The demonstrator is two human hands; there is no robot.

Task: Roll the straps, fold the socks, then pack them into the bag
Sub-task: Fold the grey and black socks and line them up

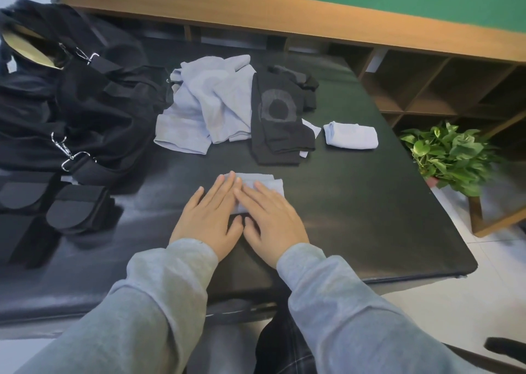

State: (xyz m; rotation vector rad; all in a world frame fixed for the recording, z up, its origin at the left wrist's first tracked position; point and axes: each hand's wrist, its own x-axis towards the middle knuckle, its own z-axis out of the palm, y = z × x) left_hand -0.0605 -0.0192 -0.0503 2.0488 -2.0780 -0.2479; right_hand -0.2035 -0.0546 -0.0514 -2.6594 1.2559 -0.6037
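Two flat hands press a pale blue sock point(263, 184) on the dark desk point(370, 217).
Left hand point(209, 217) and right hand point(270, 220) lie side by side, fingers point(225, 187) outstretched, pinching nothing; the sock looks soft, light and limp, best taken at an edge.

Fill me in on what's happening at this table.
A person is folding socks. Both hands, left hand and right hand, press flat on a light blue sock on the black table. One folded blue sock lies to the right. A pile of blue socks and black socks waits behind. The black bag lies at the left with rolled straps beside it.
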